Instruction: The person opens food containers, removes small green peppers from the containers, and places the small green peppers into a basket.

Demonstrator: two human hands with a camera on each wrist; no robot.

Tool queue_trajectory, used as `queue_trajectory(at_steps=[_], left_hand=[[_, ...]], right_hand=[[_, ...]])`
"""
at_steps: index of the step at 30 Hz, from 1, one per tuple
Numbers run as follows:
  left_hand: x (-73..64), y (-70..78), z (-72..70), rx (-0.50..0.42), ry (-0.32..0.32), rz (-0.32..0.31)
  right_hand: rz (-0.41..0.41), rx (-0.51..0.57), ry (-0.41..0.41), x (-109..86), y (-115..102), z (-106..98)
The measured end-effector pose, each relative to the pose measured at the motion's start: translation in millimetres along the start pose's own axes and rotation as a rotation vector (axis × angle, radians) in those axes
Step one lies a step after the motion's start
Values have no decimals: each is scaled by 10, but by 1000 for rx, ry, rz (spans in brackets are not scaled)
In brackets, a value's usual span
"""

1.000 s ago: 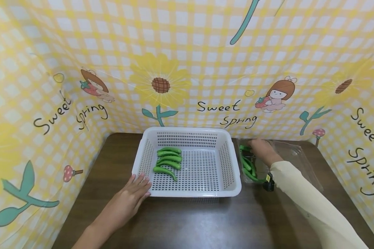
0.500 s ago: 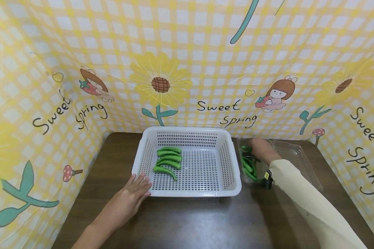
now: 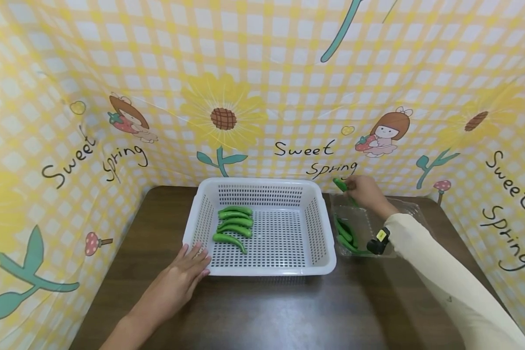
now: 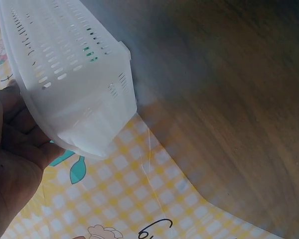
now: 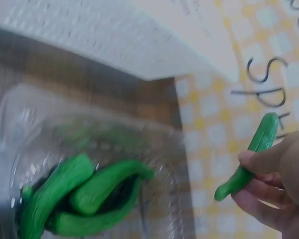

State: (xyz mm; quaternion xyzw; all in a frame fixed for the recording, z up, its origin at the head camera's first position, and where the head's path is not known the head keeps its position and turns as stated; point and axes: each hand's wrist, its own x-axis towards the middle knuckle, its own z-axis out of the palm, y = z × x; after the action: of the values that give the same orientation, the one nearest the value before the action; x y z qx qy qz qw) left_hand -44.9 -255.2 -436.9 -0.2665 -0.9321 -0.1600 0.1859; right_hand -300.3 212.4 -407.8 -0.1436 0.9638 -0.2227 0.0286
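My right hand (image 3: 369, 194) pinches a curved green chili pepper (image 5: 264, 133) between thumb and fingers. It is raised over the back of a clear plastic container (image 3: 366, 221), near the cloth. Several more green peppers (image 5: 107, 181) lie together at the container's left end. On the left, my left hand (image 3: 185, 270) rests on the near-left rim of a white perforated basket (image 3: 262, 271), its fingers extended over the edge. Inside the basket, several green peppers (image 3: 235, 222) lie in a column at the left. The left wrist view shows the basket's outer wall (image 4: 89, 94) and the fingers at its rim.
A dark wooden table (image 3: 262, 316) carries the basket and container side by side. Yellow checkered cloth (image 3: 262, 97) walls the back and both sides. A small black device with a yellow label (image 3: 378, 241) is at the right wrist.
My right hand has lifted a pepper out of the clear container and risen toward the back cloth. The left hand and the basket stay in place.
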Motion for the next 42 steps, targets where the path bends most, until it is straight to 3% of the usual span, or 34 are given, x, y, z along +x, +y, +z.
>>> queue_trajectory(at_steps=[6, 15, 25, 42], left_hand=[[1, 1, -2, -3, -1, -3], [-3, 1, -3, 1, -2, -6], [4, -2, 7, 9, 16, 13], [-3, 18, -6, 54, -15, -3]], right_hand=[[3, 73, 28, 56, -289, -53], [-92, 99, 5, 182, -855, 35], [-207, -55, -61, 339, -1388, 264], [-230, -354, -202, 554, -1900, 885]])
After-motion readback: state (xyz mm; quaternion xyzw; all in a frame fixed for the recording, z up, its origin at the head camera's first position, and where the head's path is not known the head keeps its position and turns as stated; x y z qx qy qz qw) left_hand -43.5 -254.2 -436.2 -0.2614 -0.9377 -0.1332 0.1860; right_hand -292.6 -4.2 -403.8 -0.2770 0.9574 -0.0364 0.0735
